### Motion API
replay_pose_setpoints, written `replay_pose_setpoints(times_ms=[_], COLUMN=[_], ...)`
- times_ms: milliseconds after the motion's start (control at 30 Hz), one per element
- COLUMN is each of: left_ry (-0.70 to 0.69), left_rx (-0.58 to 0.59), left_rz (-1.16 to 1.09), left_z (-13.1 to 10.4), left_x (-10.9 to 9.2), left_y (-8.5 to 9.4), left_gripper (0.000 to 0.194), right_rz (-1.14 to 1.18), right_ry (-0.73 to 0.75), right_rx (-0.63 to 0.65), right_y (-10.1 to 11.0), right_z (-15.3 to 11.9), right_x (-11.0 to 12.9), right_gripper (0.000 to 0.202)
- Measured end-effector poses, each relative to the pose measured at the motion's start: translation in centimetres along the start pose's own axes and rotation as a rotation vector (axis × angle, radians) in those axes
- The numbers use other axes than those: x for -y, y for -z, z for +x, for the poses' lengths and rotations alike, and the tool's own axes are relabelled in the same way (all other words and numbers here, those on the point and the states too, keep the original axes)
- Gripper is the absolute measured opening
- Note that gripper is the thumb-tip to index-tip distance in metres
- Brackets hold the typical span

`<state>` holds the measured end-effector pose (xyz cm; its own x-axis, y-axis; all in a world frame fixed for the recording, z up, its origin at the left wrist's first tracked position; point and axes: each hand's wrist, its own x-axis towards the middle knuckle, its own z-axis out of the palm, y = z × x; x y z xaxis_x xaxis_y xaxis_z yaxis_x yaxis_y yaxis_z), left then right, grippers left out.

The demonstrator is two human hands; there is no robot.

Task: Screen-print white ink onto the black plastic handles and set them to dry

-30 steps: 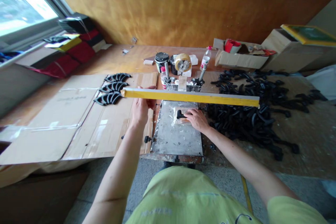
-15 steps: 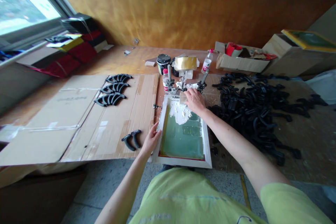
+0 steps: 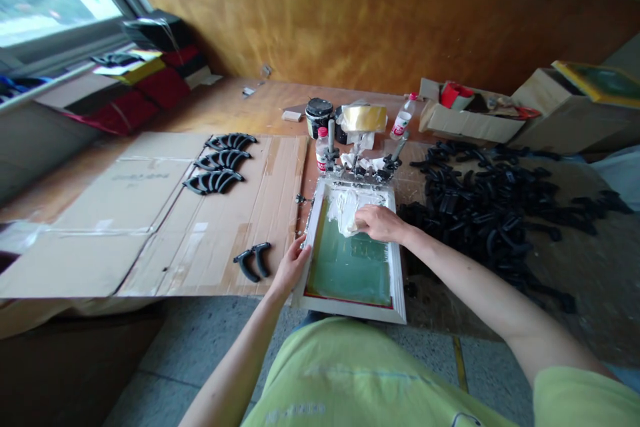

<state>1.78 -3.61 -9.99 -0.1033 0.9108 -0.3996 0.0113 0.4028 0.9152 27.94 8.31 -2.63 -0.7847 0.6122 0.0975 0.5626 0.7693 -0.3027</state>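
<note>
A printing screen with a pale frame (image 3: 399, 287) and green mesh (image 3: 347, 270) lies in front of me, its far end at a metal clamp (image 3: 357, 177). White paste (image 3: 344, 208) covers the far part of the mesh. My right hand (image 3: 381, 223) is closed over the paste, its fingers pinched on something I cannot make out. My left hand (image 3: 295, 263) holds the left side of the frame. Two curved black parts (image 3: 254, 261) lie on the cardboard (image 3: 150, 213) to the left, with rows of similar black parts (image 3: 219, 160) farther back.
A large heap of black parts (image 3: 480, 200) lies on the right. Behind the clamp stand a black tub (image 3: 319, 119), a red-capped bottle (image 3: 321, 150) and another bottle (image 3: 403, 119). An open carton (image 3: 467, 121) sits at the back right, colored boxes (image 3: 160, 87) at the back left.
My right hand has moved from the far end of the screen toward me, now over the white paste. My left hand stays at the frame. The view has shifted slightly.
</note>
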Motion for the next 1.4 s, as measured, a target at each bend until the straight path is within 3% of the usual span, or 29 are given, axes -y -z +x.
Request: replay_pose_setpoints(times_ms=[133,267,333,400,467,533,667,733,800,900,1000,1133,1233,1300,1333,1400], left_ry=[0.012,0.015,0.017,0.033,0.036,0.009,-0.096,-0.224,-0.342,-0.378,-0.285,0.178,0.318,0.321,0.319,0.309], left_rx=[0.008,0.011,0.029,0.054,0.053,0.029,0.025,0.021,0.015,-0.01,-0.049,0.218,0.183,0.06,-0.018,-0.227], left_rz=[-0.025,-0.047,-0.072,-0.08,-0.055,-0.034,-0.117,-0.222,-0.31,-0.389,-0.433,-0.341,-0.405,-0.384,-0.336,-0.215], left_z=[-0.2,-0.4,-0.7,-1.4,-2.4,-3.3,-3.4,-2.4,-1.0,0.9,0.9,-1.5,-3.4,-3.9,-3.9,-3.6], left_x=[-0.3,-0.6,-1.4,-2.9,-5.1,-7.5,-12.3,-14.5,-16.4,-17.6,-15.4,-8.7,-4.1,-1.7,-0.6,1.6], left_y=[0.0,0.0,0.0,0.2,0.6,0.9,0.8,0.1,-0.8,-2.0,-3.3,-5.8,-6.0,-3.6,-1.7,3.3], left_gripper=[0.076,0.076,0.076,0.079,0.081,0.076,0.059,0.056,0.054,0.055,0.057,0.058,0.048,0.041,0.038,0.036], right_rz=[-0.06,-0.019,0.008,0.008,-0.018,-0.04,-0.005,0.029,0.08,0.147,0.085,0.005,0.052,0.083,0.069,-0.03], right_ry=[-0.057,0.002,-0.075,-0.208,-0.349,-0.466,-0.689,-0.829,-0.883,-0.702,-0.491,-0.431,-0.199,-0.13,-0.188,-0.461], right_rx=[-0.2,-0.177,-0.18,-0.208,-0.226,-0.238,-0.406,-0.441,-0.378,-0.239,-0.152,-0.227,-0.191,-0.126,-0.103,-0.046], right_y=[-2.2,-2.7,-1.5,0.3,2.3,4.4,6.6,5.7,3.5,-1.0,-3.8,-4.6,-5.0,-5.1,-5.0,-4.8], right_z=[-0.9,-2.3,-1.2,1.2,3.6,4.8,1.8,-1.0,-3.3,-4.6,-3.9,-2.9,-3.1,-4.3,-5.2,-7.6], right_x=[0.3,1.0,0.7,-0.3,-1.6,-3.2,-6.6,-7.5,-7.3,-5.4,-2.3,3.6,7.7,8.1,7.4,4.7], right_gripper=[0.023,0.022,0.019,0.032,0.051,0.056,0.035,0.028,0.024,0.021,0.022,0.014,0.017,0.019,0.019,0.019])
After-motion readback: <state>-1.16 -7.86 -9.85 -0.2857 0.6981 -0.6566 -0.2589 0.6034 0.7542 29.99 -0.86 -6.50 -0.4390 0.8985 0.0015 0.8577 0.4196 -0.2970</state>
